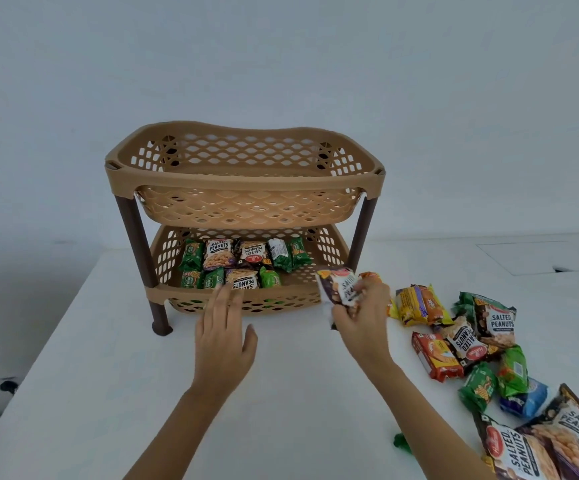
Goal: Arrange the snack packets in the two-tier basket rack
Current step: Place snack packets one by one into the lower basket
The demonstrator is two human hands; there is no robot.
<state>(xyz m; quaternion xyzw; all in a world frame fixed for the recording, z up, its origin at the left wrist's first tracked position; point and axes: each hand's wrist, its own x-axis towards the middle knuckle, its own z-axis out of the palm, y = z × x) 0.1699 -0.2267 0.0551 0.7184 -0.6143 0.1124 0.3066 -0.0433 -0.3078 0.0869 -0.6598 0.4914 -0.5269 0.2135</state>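
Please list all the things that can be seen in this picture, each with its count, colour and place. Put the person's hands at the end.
basket rack: one, tan baskets on brown legs, on the table at centre; upper tier shows no packets.
packets in the lower tier: about ten, green ones and salted peanuts ones, in two rows.
loose packets: a dozen or so, green, red, yellow, blue and dark peanut ones, on the table at right.
table: one, white, under everything.
left hand: open, fingers reaching to the lower tier's front rim.
right hand: grips a salted peanuts packet beside the rack's right side.
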